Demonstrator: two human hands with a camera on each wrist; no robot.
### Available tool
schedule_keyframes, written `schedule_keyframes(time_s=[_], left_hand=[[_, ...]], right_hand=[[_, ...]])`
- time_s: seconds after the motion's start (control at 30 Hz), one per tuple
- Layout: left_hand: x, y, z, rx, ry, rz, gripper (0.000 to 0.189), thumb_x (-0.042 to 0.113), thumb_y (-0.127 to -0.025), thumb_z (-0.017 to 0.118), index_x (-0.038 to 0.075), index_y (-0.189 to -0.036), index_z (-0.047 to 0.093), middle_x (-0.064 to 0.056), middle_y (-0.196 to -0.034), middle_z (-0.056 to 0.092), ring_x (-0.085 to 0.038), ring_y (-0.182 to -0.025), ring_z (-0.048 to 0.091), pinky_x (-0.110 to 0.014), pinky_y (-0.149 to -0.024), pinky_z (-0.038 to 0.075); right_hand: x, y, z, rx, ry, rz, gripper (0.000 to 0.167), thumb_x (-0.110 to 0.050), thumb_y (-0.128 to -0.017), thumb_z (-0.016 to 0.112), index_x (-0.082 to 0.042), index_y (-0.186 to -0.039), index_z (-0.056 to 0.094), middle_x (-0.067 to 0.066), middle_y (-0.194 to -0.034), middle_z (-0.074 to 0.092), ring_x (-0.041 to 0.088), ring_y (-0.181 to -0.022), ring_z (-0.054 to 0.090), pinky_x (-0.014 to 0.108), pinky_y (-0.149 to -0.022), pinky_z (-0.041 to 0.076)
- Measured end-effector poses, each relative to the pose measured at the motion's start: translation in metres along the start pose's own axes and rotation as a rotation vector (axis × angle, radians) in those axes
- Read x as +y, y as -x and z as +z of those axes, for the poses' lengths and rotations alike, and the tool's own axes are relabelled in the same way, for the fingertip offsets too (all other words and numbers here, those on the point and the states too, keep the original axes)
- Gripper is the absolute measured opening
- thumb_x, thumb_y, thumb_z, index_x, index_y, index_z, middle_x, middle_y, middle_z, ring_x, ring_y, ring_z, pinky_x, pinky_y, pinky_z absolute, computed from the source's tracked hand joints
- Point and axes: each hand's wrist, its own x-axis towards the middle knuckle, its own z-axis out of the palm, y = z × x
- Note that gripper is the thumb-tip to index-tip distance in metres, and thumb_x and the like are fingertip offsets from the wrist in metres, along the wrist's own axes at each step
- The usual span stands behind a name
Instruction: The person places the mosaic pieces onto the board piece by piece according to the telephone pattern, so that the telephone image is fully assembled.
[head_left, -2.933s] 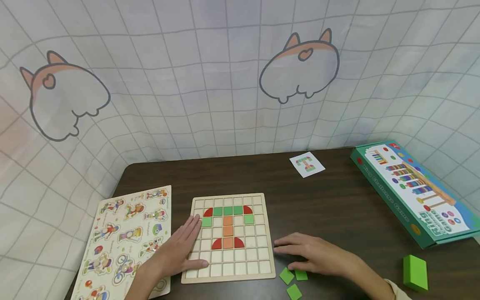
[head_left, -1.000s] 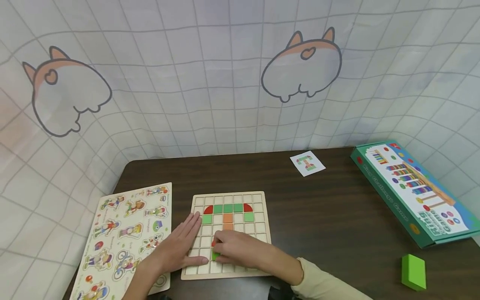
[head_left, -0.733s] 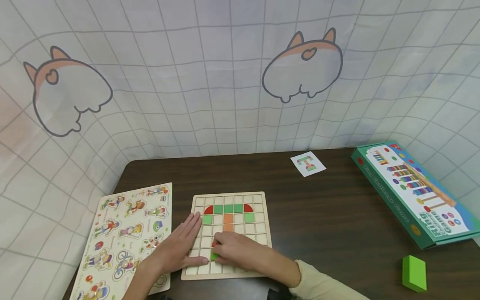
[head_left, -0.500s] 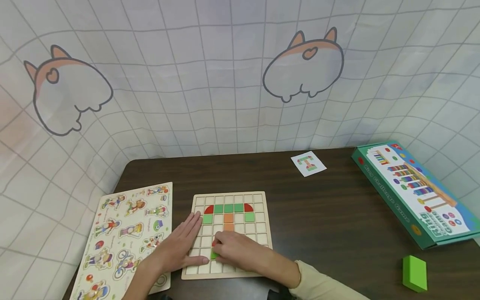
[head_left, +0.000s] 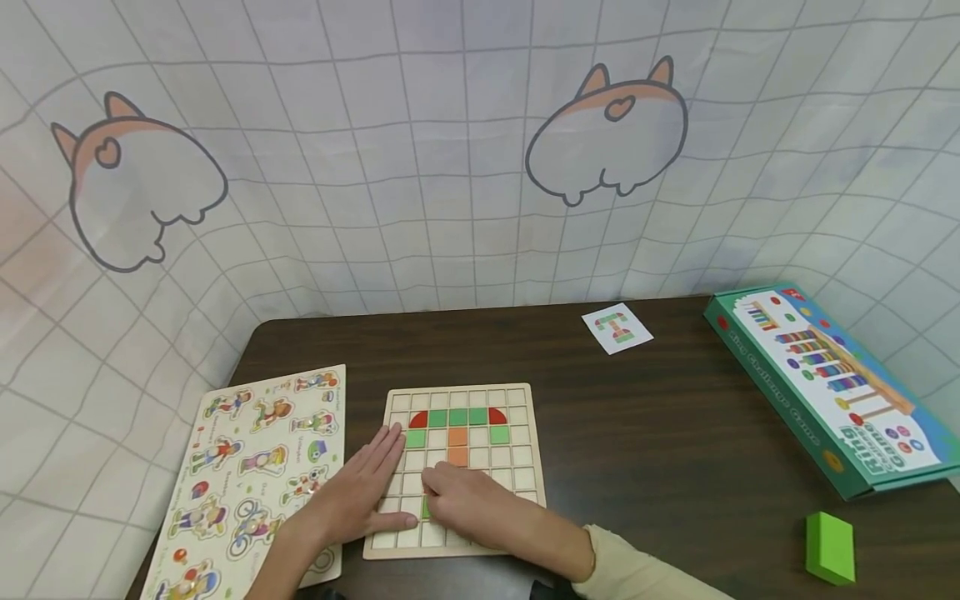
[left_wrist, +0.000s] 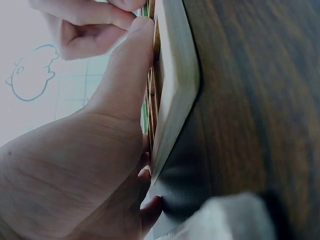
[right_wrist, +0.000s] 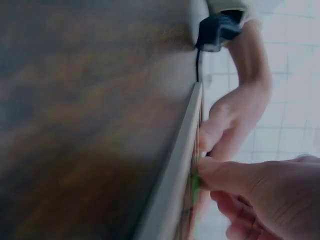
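Note:
A wooden grid board (head_left: pixel 525 483) lies on the dark table, with red, green and orange tiles set in a symmetrical figure. My left hand (head_left: pixel 352 492) rests on its left edge, fingers straight and thumb spread. Over the lower middle of the board is my right hand (head_left: pixel 472 500), its fingers curled around a green square tile (head_left: pixel 426 507) that shows at the fingertips. In the right wrist view, the thumb of the right hand (right_wrist: pixel 260 187) presses against the green tile (right_wrist: pixel 195 187) at board level. The hand hides several cells and the lower red and orange pieces.
A picture puzzle board (head_left: pixel 255 458) lies at the left. Farther back is a white pattern card (head_left: pixel 617 327). A green game box (head_left: pixel 832 383) stands at the right, with a green block (head_left: pixel 829 547) nearer me. A grid-patterned curtain (head_left: pixel 420 167) closes the back.
From beside the loose green tiles at the right, my right hand has moved left onto the board; lately its fingers shifted slightly over the green tile. My left hand has stayed put.

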Motion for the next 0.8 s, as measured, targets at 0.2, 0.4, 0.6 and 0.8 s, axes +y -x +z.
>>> schedule_keyframes(time_s=[0.2, 0.4, 0.6, 0.8], left_hand=[[0.000, -0.001, 0.000, -0.013, 0.020, -0.011, 0.107, 0.072, -0.082, 0.055, 0.002, -0.154, 0.021, -0.014, -0.163, 0.015, -0.034, -0.151, 0.016, -0.053, -0.117, 0.029], [0.001, -0.003, 0.001, -0.029, 0.019, -0.015, 0.108, 0.075, -0.081, 0.054, 0.003, -0.154, 0.020, -0.014, -0.164, 0.014, -0.034, -0.151, 0.015, -0.053, -0.118, 0.028], [0.000, -0.002, 0.001, -0.024, 0.006, -0.004, 0.108, 0.075, -0.081, 0.052, 0.003, -0.154, 0.020, -0.014, -0.164, 0.014, -0.034, -0.151, 0.015, -0.052, -0.117, 0.029], [0.000, -0.002, 0.003, -0.028, 0.017, -0.017, 0.108, 0.076, -0.081, 0.051, 0.004, -0.155, 0.020, -0.013, -0.164, 0.014, -0.033, -0.151, 0.015, -0.052, -0.117, 0.029]], right_hand=[[0.013, 0.017, -0.020, -0.002, -0.024, -0.038, 0.010, -0.031, -0.093, 0.065, -0.023, -0.090, 0.070, -0.008, -0.083, 0.049, 0.004, -0.071, 0.036, 0.009, -0.056, 0.024], [0.036, 0.074, -0.037, 0.151, -0.165, -0.043, 0.013, -0.028, -0.092, 0.066, -0.019, -0.098, 0.073, -0.008, -0.089, 0.057, 0.000, -0.074, 0.046, 0.004, -0.061, 0.034], [0.060, 0.131, -0.029, 0.175, -0.273, -0.007, 0.008, -0.024, -0.089, 0.070, -0.020, -0.094, 0.076, -0.012, -0.087, 0.055, -0.005, -0.072, 0.043, -0.001, -0.063, 0.033], [0.080, 0.156, -0.034, 0.110, -0.410, -0.050, 0.008, -0.024, -0.090, 0.069, -0.022, -0.092, 0.076, -0.013, -0.090, 0.056, -0.005, -0.076, 0.049, 0.000, -0.071, 0.038]])
